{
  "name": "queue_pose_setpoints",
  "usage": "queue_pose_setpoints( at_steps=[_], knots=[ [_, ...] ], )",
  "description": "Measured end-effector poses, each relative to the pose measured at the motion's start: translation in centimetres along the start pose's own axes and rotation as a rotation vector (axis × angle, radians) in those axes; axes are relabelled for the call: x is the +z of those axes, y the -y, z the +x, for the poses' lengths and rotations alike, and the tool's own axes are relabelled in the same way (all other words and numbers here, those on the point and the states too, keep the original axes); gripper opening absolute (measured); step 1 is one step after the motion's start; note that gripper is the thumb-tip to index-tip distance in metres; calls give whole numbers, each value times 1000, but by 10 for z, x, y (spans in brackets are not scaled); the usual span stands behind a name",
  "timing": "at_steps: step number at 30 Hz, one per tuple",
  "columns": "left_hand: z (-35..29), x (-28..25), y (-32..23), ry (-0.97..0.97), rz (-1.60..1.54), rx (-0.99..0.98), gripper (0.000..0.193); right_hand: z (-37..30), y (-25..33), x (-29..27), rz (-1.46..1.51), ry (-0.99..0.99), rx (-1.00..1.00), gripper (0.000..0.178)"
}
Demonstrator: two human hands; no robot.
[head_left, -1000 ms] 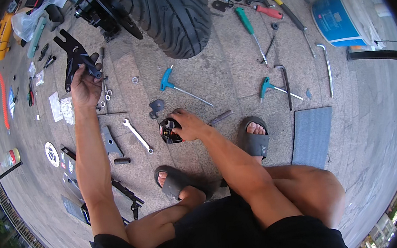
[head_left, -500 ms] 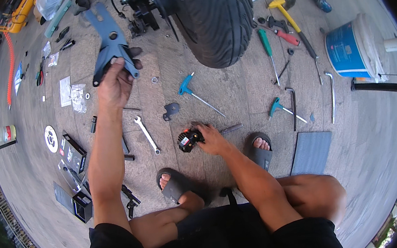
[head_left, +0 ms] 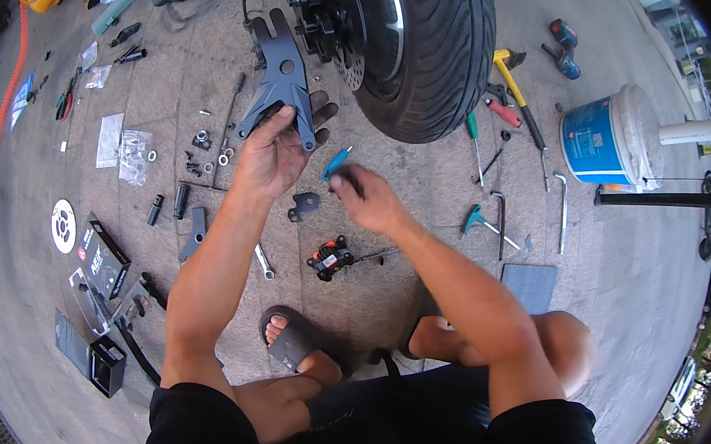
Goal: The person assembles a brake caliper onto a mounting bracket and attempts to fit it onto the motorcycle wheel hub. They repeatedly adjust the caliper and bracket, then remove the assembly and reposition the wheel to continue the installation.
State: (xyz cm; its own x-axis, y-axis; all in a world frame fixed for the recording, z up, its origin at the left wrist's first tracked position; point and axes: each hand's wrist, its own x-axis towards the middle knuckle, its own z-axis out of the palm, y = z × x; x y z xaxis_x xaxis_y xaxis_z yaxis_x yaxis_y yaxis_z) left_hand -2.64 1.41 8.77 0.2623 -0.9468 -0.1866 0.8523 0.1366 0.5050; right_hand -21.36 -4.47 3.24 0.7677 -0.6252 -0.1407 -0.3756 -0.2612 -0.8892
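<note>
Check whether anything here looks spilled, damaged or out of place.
Nothing looks spilled or visibly damaged. Mildly odd: small metal rings lie loose on the paving, left of the left hand, seemingly easy to lose.

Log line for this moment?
left hand: holds grey bracket; right hand: by blue-handled tool, contact unclear; black-red part: on ground

Grey paved ground (head_left: 443, 181) beneath black caliper (head_left: 330, 260), blue T-handle key (head_left: 335, 164), yellow hammer (head_left: 514, 81), bucket (head_left: 609, 140)
</note>
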Motion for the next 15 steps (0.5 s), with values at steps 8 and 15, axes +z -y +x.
queue_pose_setpoints(
  at_steps=[8,15],
  knots=[
    [-4,6,14,49,-43,-131,53,39,98,-24,433,43,128,27],
    [-12,-49,5,154,725,-456,59,-1,71,-12,360,-335,-22,24]
  ],
)
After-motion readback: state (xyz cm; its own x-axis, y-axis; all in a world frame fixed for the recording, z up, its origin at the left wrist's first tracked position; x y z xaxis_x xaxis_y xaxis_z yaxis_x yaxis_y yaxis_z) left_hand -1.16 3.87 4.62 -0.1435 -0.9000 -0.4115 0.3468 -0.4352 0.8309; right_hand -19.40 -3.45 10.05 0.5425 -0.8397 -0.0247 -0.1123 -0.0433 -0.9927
